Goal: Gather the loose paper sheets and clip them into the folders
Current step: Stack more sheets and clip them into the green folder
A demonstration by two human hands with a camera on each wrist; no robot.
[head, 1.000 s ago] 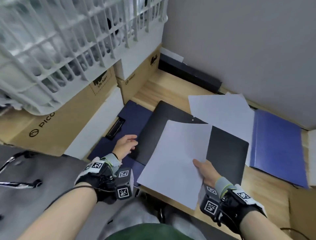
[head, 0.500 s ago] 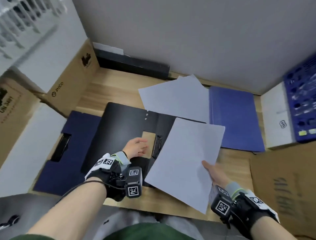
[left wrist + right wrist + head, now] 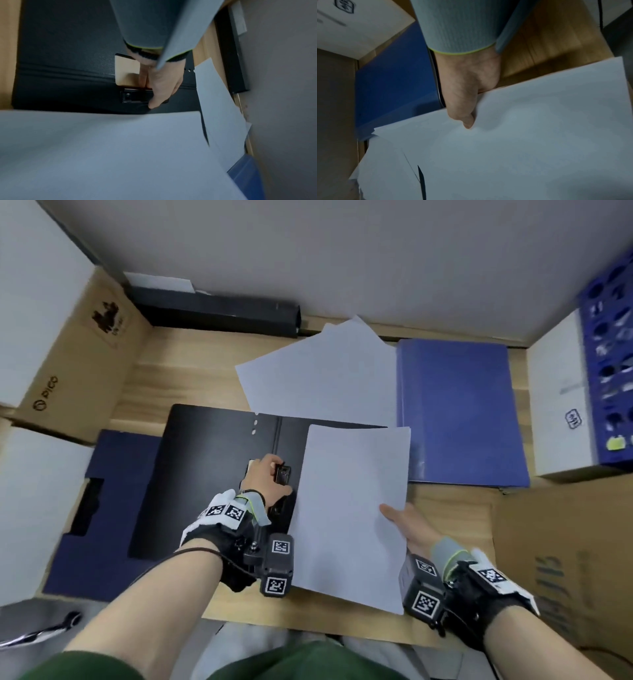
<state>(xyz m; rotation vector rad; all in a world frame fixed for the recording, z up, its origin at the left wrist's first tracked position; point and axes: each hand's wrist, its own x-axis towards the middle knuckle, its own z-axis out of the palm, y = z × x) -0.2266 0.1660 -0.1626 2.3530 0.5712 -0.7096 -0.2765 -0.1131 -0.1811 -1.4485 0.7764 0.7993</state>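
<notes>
One sheet [image 3: 352, 508] pinched, seemingly, between right fingers [image 3: 467, 121].

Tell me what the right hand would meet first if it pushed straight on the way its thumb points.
Probably the black folder, since the right hand points across it with the sheet; depth is unclear.

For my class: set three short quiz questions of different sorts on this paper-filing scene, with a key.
1. True or false: the right hand holds the white paper sheet by its edge.
2. What do the left hand's fingers grip? A) the black metal clip of the open black folder B) the closed blue folder C) the brown cardboard box
3. Fill in: more loose white sheets lie between the black folder and the ____ folder.

Key: 1 true; 2 A; 3 blue
</notes>
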